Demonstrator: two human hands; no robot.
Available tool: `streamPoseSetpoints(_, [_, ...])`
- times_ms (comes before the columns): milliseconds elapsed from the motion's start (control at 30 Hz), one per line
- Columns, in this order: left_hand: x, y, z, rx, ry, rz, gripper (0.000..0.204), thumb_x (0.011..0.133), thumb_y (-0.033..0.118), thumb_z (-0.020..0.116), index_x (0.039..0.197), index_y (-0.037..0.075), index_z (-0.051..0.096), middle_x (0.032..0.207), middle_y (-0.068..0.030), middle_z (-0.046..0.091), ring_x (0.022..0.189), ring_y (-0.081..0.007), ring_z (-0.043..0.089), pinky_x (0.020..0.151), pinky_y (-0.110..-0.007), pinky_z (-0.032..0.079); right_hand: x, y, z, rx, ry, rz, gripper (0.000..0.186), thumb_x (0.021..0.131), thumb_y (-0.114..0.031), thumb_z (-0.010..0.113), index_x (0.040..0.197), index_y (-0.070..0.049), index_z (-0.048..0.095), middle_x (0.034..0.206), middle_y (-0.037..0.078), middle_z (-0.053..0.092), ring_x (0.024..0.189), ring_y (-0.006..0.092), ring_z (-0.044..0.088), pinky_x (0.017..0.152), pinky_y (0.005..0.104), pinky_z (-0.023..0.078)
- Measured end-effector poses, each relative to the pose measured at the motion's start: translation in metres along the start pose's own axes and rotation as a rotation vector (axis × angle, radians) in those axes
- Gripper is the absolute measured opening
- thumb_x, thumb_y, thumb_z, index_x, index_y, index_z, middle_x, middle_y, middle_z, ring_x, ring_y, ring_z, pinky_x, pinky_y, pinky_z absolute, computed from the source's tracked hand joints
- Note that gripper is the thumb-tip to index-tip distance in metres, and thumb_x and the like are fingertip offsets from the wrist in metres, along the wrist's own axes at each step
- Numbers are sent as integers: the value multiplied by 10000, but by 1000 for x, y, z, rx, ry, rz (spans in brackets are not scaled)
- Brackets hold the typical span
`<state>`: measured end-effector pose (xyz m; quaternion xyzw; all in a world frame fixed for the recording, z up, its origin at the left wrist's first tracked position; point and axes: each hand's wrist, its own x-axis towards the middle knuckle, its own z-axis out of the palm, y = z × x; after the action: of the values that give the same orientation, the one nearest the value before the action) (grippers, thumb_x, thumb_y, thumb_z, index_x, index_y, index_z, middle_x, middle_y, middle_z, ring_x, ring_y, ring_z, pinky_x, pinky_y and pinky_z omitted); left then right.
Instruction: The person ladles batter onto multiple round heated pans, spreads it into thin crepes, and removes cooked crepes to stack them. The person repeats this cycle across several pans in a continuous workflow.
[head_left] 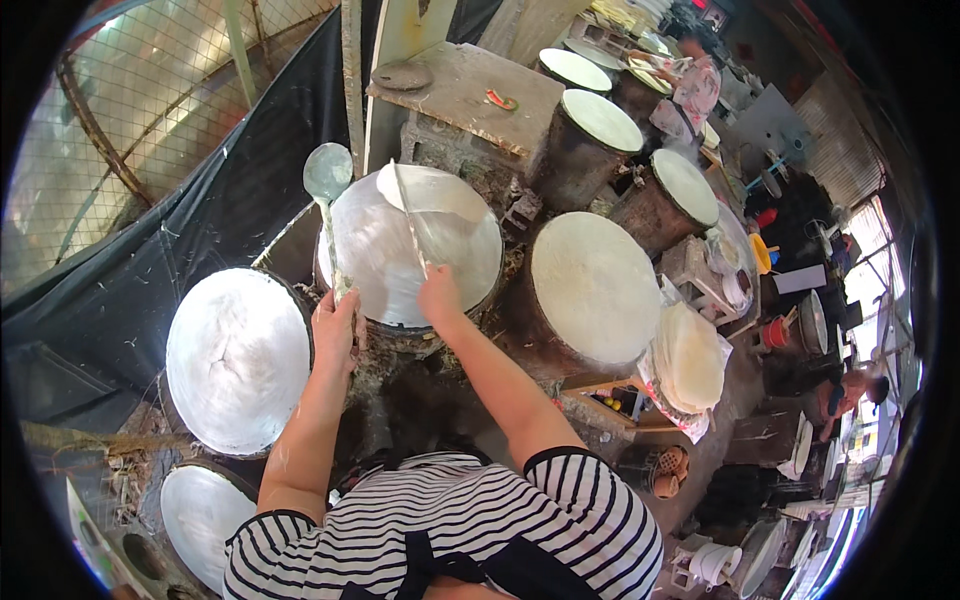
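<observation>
My left hand [336,330] is closed round the long batter-smeared handle of a ladle [327,174], its round bowl raised at the far left rim of a big round griddle [375,265]. In my right hand [439,296] is a long thin stick [411,215], pointing away from me over the same griddle. White batter [445,194] lies spread across the griddle's far part, beside the stick's far end. The griddle's nearer surface shows bare grey with pale smears. Whether the stick has a flat blade, I cannot tell.
At left stands another whitish griddle [238,360], with a third [207,520] nearer me. A batter-covered griddle [595,288] is to the right, beside stacked thin flatbreads [687,358]. Behind are a block-supported slab [470,95] and more drum stoves. Two people [690,95] work farther off.
</observation>
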<state>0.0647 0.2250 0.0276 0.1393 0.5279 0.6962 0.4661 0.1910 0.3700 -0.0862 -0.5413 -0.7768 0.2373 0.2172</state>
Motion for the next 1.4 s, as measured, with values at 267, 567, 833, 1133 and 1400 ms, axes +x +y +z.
streamPoseSetpoints(267, [-15, -1, -3, -7, 36, 29, 121, 881, 151, 561, 930, 52, 512, 652, 9, 454, 392, -73, 395, 314, -216, 312, 47, 23, -47, -85, -30, -3, 295, 785, -88, 554, 1067, -2, 548, 1092, 216, 490, 917, 386, 559, 794, 450, 470])
streamPoseSetpoints(567, [-30, -3, 2, -26, 85, 71, 112, 885, 152, 550, 907, 50, 507, 650, 6, 450, 394, -78, 395, 316, -221, 311, 28, 12, -38, -14, -60, -170, 288, 816, -82, 494, 1077, -47, 611, 1040, 233, 537, 907, 387, 562, 794, 440, 456])
streamPoseSetpoints(833, [-40, -3, 3, -8, 129, 94, 135, 882, 165, 553, 843, 67, 469, 651, 3, 448, 397, -85, 396, 316, -231, 307, 38, 30, -27, 23, -193, -263, 301, 810, -94, 504, 1086, -34, 606, 1021, 221, 538, 908, 380, 558, 780, 433, 455])
streamPoseSetpoints(1133, [-33, -7, 6, -33, 113, 72, 123, 884, 149, 547, 926, 43, 501, 654, 0, 454, 398, -84, 413, 312, -230, 320, 1, 48, -53, 139, -243, -327, 319, 811, -74, 511, 1119, -24, 578, 976, 216, 544, 898, 382, 555, 781, 433, 453])
streamPoseSetpoints(1400, [-47, -8, 9, -63, 204, 116, 122, 876, 146, 556, 824, 67, 478, 630, 5, 445, 383, -81, 411, 304, -236, 312, 81, 38, -67, -70, -179, -288, 332, 829, -104, 506, 1152, -80, 578, 1030, 203, 541, 943, 378, 547, 812, 425, 449])
